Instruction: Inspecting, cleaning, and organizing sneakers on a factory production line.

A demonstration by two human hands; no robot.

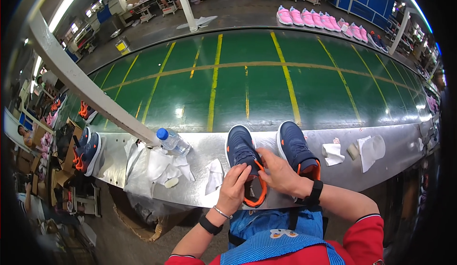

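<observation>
A navy sneaker (242, 143) with an orange collar lining and a white sole stands on the metal ledge in front of me, toe pointing away. My left hand (233, 185) grips its collar on the left side, fingers closed at the tongue. On the opposite side, my right hand (278, 171) pinches the collar edge near the opening, thumb and fingers together. Just to the right stands a matching navy sneaker (293, 141), partly hidden behind my right hand and wrist.
A green conveyor belt (257, 93) with yellow lines runs beyond the metal ledge (304, 189). Left of me are a water bottle (172, 141), white scraps (164, 166) and more navy shoes (87, 153). White cloth pieces (371, 151) lie right. Pink shoes (314, 18) line the far edge. A white post (95, 89) slants up.
</observation>
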